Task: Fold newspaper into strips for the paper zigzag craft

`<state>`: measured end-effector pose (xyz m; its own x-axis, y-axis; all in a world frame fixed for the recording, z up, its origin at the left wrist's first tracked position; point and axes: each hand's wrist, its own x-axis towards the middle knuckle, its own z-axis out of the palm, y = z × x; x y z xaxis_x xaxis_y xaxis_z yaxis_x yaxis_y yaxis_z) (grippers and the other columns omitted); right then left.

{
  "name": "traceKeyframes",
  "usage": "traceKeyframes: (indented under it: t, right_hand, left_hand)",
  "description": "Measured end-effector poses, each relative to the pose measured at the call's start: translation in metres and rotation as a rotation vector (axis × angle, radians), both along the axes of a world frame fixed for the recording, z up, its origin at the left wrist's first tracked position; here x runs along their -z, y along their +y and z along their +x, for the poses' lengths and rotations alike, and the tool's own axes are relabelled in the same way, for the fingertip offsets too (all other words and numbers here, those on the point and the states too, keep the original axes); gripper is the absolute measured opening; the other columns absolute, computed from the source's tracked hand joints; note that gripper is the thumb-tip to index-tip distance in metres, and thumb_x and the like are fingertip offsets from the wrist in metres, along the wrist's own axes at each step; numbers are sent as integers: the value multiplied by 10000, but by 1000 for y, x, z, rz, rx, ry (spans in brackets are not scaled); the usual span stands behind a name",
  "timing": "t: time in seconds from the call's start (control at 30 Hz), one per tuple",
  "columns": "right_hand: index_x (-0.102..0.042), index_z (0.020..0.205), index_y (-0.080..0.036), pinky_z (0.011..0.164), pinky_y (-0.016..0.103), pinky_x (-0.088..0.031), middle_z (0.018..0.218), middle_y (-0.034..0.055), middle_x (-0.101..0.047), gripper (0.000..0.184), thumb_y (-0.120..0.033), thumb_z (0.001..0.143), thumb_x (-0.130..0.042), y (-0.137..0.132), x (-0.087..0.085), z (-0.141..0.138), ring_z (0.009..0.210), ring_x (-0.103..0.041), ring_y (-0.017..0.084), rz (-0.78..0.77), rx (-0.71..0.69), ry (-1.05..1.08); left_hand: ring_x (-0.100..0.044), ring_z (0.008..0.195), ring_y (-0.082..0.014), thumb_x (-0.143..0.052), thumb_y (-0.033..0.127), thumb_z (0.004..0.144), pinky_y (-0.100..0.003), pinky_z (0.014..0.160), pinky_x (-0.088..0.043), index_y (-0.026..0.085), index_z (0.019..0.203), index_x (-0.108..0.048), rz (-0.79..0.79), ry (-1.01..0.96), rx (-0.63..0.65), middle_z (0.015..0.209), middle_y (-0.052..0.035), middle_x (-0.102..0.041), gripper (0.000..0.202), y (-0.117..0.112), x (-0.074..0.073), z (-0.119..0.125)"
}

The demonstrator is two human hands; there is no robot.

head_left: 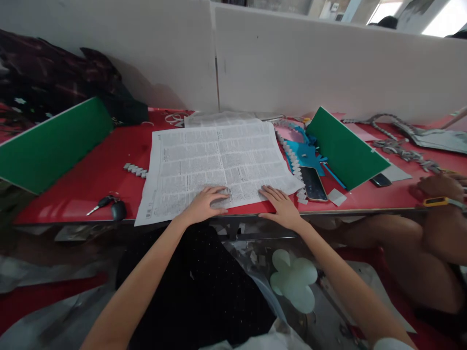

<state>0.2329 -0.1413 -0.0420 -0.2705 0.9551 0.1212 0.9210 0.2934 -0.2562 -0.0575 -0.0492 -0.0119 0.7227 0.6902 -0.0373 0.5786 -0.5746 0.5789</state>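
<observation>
A printed newspaper sheet (pixel 197 160) lies spread on the red table, its near edge hanging slightly over the front. My left hand (pixel 204 203) rests flat on the lower middle of the sheet with fingers stretched out. On the lower right part, my right hand (pixel 281 206) lies with its fingers spread, the wrist beyond the table edge. Neither hand grips anything. A chain of folded paper pieces (pixel 290 155) runs along the sheet's right side. Part of another folded paper chain (pixel 135 170) pokes out at the left edge. A further sheet of newspaper (pixel 219 118) shows behind.
Green dividers stand at left (pixel 62 146) and right (pixel 346 150). Keys (pixel 111 205) lie on the left. A phone (pixel 313 183), blue paper (pixel 303 154) and a small paper square (pixel 337 197) are right. Another person's hand (pixel 440 189) is far right. A white partition (pixel 292 63) rises behind.
</observation>
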Motion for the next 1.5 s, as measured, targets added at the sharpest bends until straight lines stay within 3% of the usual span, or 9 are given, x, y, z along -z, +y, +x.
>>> traceKeyframes:
  t: [0.3,0.6,0.83,0.97,1.13,1.2,1.33,1.5]
  right_hand:
    - [-261,1420,-230,1112,408,-214,1485,49,-280,741,-640,818,-395,1,2,0,1368,-235,209,66,-20,-48]
    - [-280,1412,-247,1104,422,-233,1474,47,-304,766,-666,787,-429,1,1,-1,1361,-254,216,62,-12,3]
    - [-315,1397,-248,1070,427,-266,1450,55,-351,715,-628,805,-443,-5,3,-5,1327,-316,231,123,22,3]
    - [-389,1352,-280,986,429,-334,1388,55,-439,654,-618,797,-471,-9,2,-9,1240,-410,255,129,72,19]
    - [-466,1288,-292,930,418,-360,1312,59,-508,590,-599,786,-509,-10,3,-10,1161,-459,262,156,104,60]
    - [-485,1269,-293,919,412,-369,1292,54,-524,561,-571,784,-536,-11,6,-11,1143,-470,257,174,100,70]
    - [-537,1212,-274,887,390,-390,1231,54,-572,420,-437,825,-555,-19,15,-20,1099,-502,240,249,119,83]
    - [-562,1180,-239,873,364,-398,1197,46,-605,323,-199,880,-452,-38,27,-36,1092,-526,212,361,171,105]
  left_hand:
    - [-274,1326,-277,-476,573,814,-440,1032,-280,338,1266,-511,-24,140,13,1471,24,-315,510,1,-7,4]
    - [-339,1304,-280,-489,511,833,-433,1023,-284,343,1241,-538,37,149,30,1442,-5,-369,444,6,-3,5]
    - [-180,1375,-285,-566,576,751,-446,1088,-159,382,1326,-417,-34,63,90,1493,23,-246,624,6,2,-4]
    - [-114,1390,-281,-523,621,755,-458,1098,-118,371,1380,-324,51,105,114,1515,3,-182,702,4,6,-2]
    - [-94,1387,-314,-472,664,759,-496,1093,-116,332,1392,-319,198,167,33,1521,-43,-161,731,-9,12,11]
    - [-122,1384,-305,-457,631,792,-489,1095,-120,305,1390,-332,269,179,40,1509,-57,-210,692,-16,13,20]
    - [-294,1334,-210,-413,425,903,-405,1100,-168,257,1355,-386,406,157,183,1430,-32,-392,483,-35,14,39]
    - [-488,1157,-239,-408,235,910,-394,975,-342,185,1146,-579,524,174,115,1236,-68,-575,296,-55,14,58]
